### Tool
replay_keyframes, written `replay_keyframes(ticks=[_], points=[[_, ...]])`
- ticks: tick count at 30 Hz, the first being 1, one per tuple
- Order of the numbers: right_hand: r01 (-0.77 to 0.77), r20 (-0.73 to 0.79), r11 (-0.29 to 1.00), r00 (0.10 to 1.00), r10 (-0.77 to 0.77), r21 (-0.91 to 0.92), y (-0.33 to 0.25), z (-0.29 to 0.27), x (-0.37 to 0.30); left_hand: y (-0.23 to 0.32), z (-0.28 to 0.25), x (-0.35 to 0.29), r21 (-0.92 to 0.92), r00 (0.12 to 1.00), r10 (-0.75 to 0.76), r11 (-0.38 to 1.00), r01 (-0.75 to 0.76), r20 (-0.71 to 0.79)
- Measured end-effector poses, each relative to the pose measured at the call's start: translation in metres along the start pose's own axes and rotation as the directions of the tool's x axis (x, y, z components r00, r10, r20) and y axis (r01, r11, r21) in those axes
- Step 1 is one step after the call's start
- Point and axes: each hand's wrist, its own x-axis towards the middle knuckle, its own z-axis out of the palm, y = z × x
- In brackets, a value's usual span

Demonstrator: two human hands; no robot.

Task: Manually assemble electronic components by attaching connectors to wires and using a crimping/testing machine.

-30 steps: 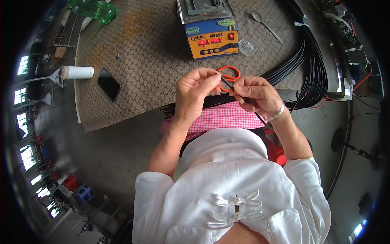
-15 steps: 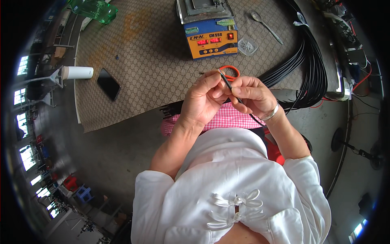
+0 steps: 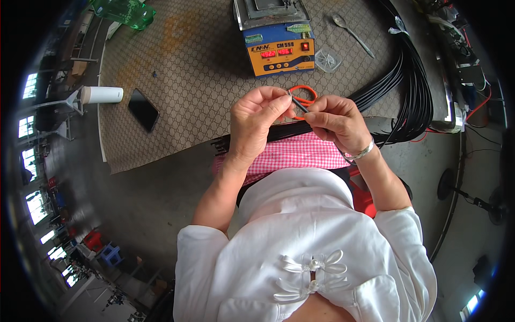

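Note:
A black cable (image 3: 298, 103) runs between my two hands above the table's front edge. Its tip sits at my left hand (image 3: 256, 119), whose thumb and forefinger are pinched together on the end. My right hand (image 3: 343, 122), with a bracelet at the wrist, grips the same cable a little farther back. Just beyond the fingers an orange-red loop (image 3: 306, 87) rests on the table, partly hidden by the hands. More black cables (image 3: 289, 130) lie under my hands, beside a pink checked cloth (image 3: 300, 153) on my lap.
An orange and blue heating unit (image 3: 281, 56) with a lit display stands ahead. Beside it are a small clear plastic dish (image 3: 327, 59) and a spoon (image 3: 352, 35). A thick cable bundle (image 3: 416, 102) fills the right. Leftward lie a phone (image 3: 144, 110), white cup (image 3: 103, 95) and green bottle (image 3: 126, 13).
My left hand has shifted left and turned so its back shows more, with its fingertips still at the cable's end. The right hand has moved slightly right and down along the cable.

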Motion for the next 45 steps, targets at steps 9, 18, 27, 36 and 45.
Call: replay_keyframes(ticks=[9,18,27,36,45], points=[[0.044,-0.016,0.988,0.999,-0.043,0.147,0.014,0.009,0.002,-0.02,0.009,-0.001,-0.275,0.994,0.082,0.956,-0.1,-0.075],[0.05,-0.045,0.994,0.998,-0.045,0.098,0.013,0.009,0.001,-0.014,0.008,-0.001,-0.225,0.999,-0.009,0.974,-0.003,-0.052],[0.063,-0.051,0.995,0.996,-0.067,-0.079,0.005,0.007,-0.001,0.003,-0.001,0.001,0.082,0.999,0.014,0.997,-0.011,-0.031],[0.284,-0.021,0.92,0.954,-0.301,-0.27,0.015,0.002,0.005,-0.002,0.001,-0.002,-0.119,0.995,-0.082,0.99,0.076,-0.05],[0.349,-0.115,0.891,0.912,-0.394,-0.289,0.042,0.005,0.014,-0.024,0.004,-0.001,-0.631,0.937,-0.348,0.73,0.264,-0.01]])
